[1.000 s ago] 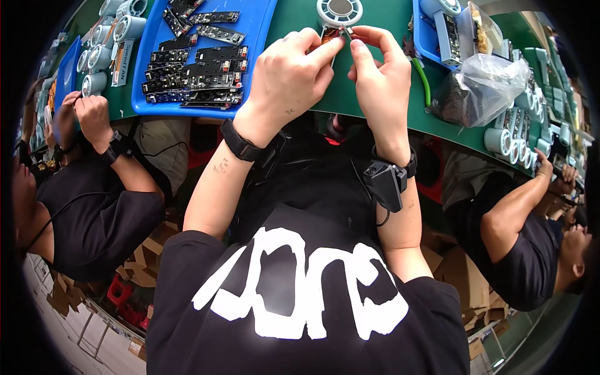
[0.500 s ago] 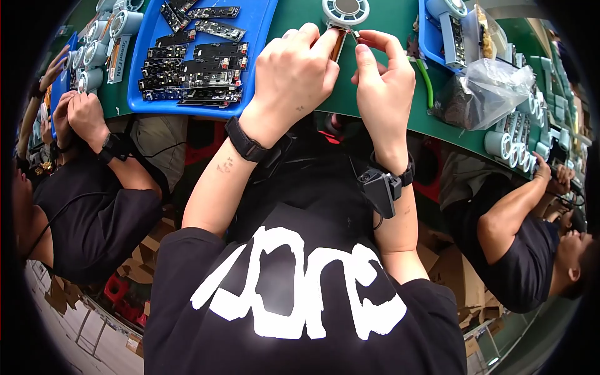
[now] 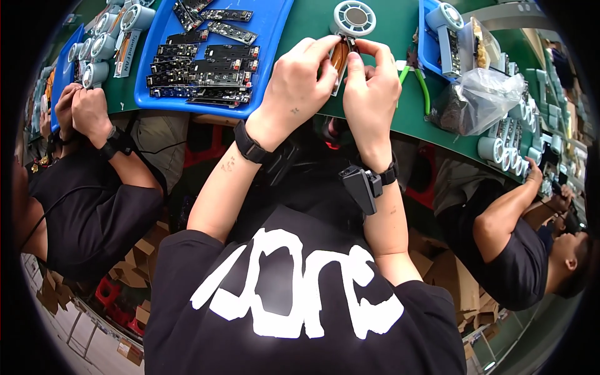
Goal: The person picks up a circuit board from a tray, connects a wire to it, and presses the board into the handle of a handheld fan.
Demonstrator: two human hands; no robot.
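A light-blue handheld fan [image 3: 355, 18] with a round spoked head lies in front of me, its handle pointing toward me. Inside the opened handle an orange part [image 3: 339, 56] shows, probably a battery. My left hand [image 3: 303, 75] is closed around the left side of the handle, fingertips near the neck. From the other side, my right hand [image 3: 373, 78] pinches at the neck with thumb and forefinger. Something small and dark sits between those fingertips, too small to name. Fingers cover much of the handle.
Left of my hands, a blue tray [image 3: 215, 112] holds several black circuit boards [image 3: 228, 65]. Green-handled pliers [image 3: 420, 78] lie at right, beside a clear plastic bag [image 3: 478, 100] and a blue bin [image 3: 431, 59]. Co-workers sit on both sides, with more fans [image 3: 97, 74] by them.
My right hand has come closer to my left, and its thumb and forefinger now meet at the fan's neck. More of the orange part shows. The whole view has shifted slightly.
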